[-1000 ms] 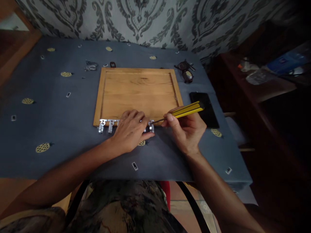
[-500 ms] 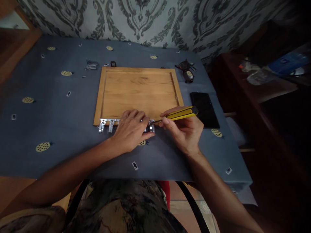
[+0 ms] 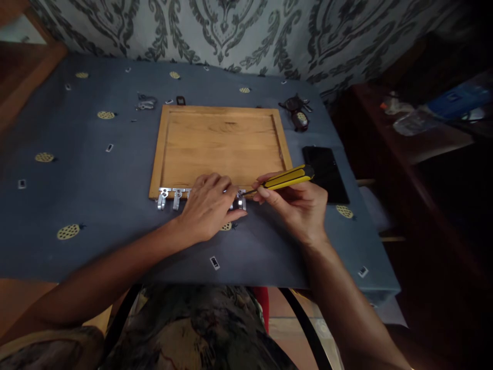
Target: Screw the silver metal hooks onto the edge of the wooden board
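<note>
A framed wooden board (image 3: 223, 146) lies flat on the table, and a shiny metal hook rail (image 3: 177, 198) runs along its near edge. Curled over the middle of that rail is my left hand (image 3: 208, 208), its fingers on the wood side and its thumb by the right-end hook. My right hand (image 3: 300, 203) grips a screwdriver (image 3: 288, 178) with a yellow and black handle. The thin shaft slants down to the left, its tip at the rail's right end beside my left fingertips. The exact contact at the tip is too small to make out, and my left hand hides the rail's middle.
A dark tablet or phone (image 3: 325, 174) lies right of the board. Sunglasses (image 3: 296, 113) sit at the back right, and small grey metal pieces (image 3: 146, 103) at the back left. The blue patterned tablecloth (image 3: 115, 180) covers the table. A patterned curtain (image 3: 219, 31) hangs behind.
My right hand has turned slightly and its wrist has shifted a little to the right, the screwdriver tip staying at the rail. My left hand holds its place.
</note>
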Available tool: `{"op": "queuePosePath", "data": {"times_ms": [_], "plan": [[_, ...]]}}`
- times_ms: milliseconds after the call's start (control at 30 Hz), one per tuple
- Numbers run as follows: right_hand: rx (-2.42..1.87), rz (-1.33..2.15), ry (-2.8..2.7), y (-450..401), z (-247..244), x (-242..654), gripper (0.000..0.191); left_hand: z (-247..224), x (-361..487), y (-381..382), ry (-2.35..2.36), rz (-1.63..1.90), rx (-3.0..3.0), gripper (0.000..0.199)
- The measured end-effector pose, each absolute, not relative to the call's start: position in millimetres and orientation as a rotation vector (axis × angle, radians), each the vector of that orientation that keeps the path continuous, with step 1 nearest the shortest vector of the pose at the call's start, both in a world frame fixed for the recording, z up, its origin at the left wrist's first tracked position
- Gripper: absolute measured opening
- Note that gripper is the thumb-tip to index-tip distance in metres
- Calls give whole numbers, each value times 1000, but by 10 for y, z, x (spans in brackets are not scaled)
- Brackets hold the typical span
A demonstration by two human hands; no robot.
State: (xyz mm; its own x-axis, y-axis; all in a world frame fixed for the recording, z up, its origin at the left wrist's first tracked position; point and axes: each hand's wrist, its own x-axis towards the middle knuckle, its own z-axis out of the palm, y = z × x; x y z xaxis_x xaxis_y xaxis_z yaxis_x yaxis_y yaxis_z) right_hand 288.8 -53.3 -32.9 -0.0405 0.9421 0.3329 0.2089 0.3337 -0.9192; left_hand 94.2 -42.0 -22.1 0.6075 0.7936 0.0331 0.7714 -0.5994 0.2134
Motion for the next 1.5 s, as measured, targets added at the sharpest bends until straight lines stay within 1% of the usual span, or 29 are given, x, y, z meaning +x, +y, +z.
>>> {"op": "queuePosePath", "data": {"times_ms": [333, 700, 833, 1000, 1100, 1333, 1500], "plan": [[-1127, 661, -1557, -540, -393, 2825, 17, -212, 951, -430, 1302, 180, 2653, 43], [-1143, 573, -1535, -542, -459, 2779, 15, -197, 950, -427, 1294, 175, 2657, 40], [-1133, 607, -1521, -540, -446, 2790, 16, -188, 951, -430, 1295, 166, 2645, 39], [-1096, 769, -1541, -557, -346, 2836, 29, -194, 946, -432, 1302, 169, 2639, 40], [-1085, 779, -1522, -566, -323, 2870, 25, -201, 946, -431, 1300, 174, 2639, 40], [-1103, 561, -1614, -597, -408, 2901, 16, -203, 942, -436, 1299, 203, 2656, 39], [-1098, 443, -1664, -606, -437, 2872, 18, -204, 939, -432, 1290, 220, 2668, 38]]}}
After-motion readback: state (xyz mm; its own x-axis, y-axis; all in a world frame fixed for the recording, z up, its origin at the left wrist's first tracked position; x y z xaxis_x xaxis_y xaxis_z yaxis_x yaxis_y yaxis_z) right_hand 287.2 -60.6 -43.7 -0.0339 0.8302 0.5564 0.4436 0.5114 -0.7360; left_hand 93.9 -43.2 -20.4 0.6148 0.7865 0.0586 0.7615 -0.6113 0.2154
